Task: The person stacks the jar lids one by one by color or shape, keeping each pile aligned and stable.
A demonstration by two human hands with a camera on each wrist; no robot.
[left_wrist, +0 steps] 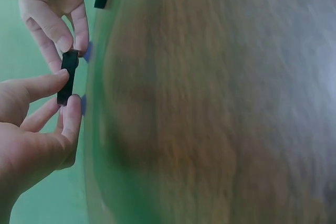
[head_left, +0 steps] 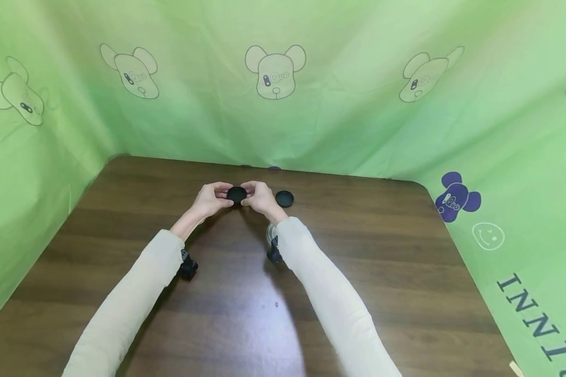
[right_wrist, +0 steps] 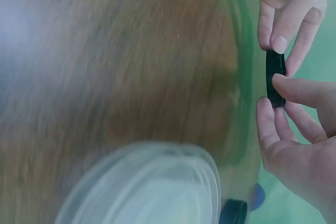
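Between my two hands, above the far part of the table, is a flat black round disc point(head_left: 237, 195) with a raised rim, like a lid. My left hand point(head_left: 211, 200) pinches its left edge between thumb and fingers. The opposite edge is pinched by my right hand point(head_left: 260, 199). Both wrist views show the disc point(left_wrist: 67, 77) edge-on, as a thin dark band. A second black round disc point(head_left: 284, 198) lies on the table just right of my right hand.
A clear round container point(right_wrist: 163, 192) stands below my right wrist; in the head view the sleeve partly hides it. The brown wooden table point(head_left: 382, 262) meets a green curtain point(head_left: 339, 131) at its back and sides. A small pale object point(head_left: 516, 368) lies at the near right edge.
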